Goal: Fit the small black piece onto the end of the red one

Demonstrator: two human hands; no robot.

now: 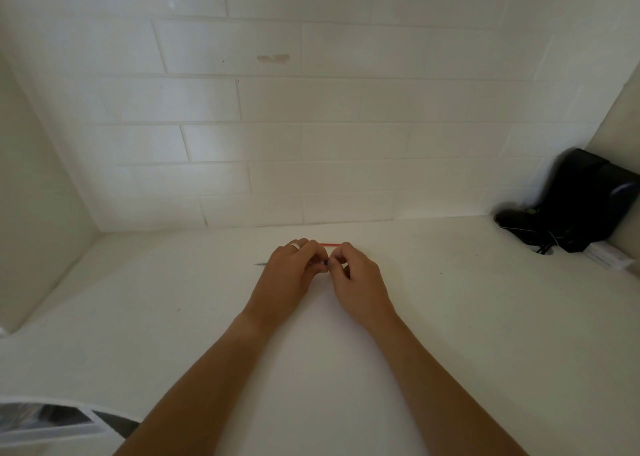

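Observation:
Both hands meet over the middle of a white counter (pixel 450 317). My left hand (pixel 289 275), with a ring on one finger, has its fingers curled around a thin dark pen-like tool whose pointed tip (pixel 259 264) sticks out to the left. My right hand (pixel 358 279) pinches the other end of that tool, a small dark part, right where the two hands touch. A thin red stick (pixel 330 244) lies on the counter just behind the fingers. Most of the tool is hidden inside the hands.
A white tiled wall (pixel 311 136) rises behind the counter, with side walls left and right. A black device with cables (pixel 575 206) stands in the back right corner, a white flat item (pixel 609 258) beside it. A white tray edge (pixel 52 424) shows at bottom left.

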